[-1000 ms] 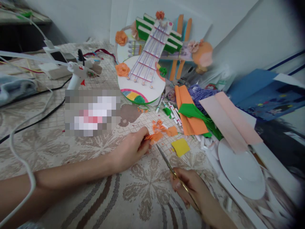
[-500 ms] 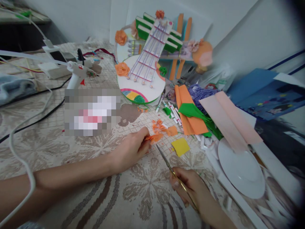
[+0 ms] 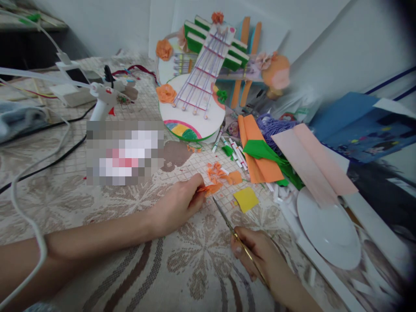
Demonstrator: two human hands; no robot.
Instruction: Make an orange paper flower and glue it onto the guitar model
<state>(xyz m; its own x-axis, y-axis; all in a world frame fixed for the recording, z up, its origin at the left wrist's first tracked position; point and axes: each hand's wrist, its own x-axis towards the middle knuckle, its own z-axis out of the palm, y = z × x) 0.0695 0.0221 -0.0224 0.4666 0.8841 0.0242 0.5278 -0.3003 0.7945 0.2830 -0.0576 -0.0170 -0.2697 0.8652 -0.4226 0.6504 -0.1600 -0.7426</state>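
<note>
Between the fingertips of my left hand [image 3: 182,201] is a piece of orange crepe paper [image 3: 212,188], its petal-like end sticking out to the right. My right hand [image 3: 260,255] grips a pair of scissors [image 3: 230,227] with gold-coloured handles. Their blades look closed, and the tip points up and left, just below the orange paper without clearly touching it. Beyond the fingers lie crumpled orange scraps [image 3: 216,171]. A yellow square of paper [image 3: 246,199] rests on the patterned tablecloth [image 3: 195,268], to the right of the scissor tip.
A craft guitar [image 3: 195,99] with paper flowers leans at the back. Markers [image 3: 238,154], folded orange crepe paper [image 3: 253,130] and purple yarn [image 3: 271,130] lie right of it. A white plate [image 3: 328,234] is at right. On the left are a glue gun [image 3: 102,102] and cables [image 3: 42,164].
Almost nothing differs. The view has shifted very slightly, while both hands, the orange paper and the scissors keep their positions.
</note>
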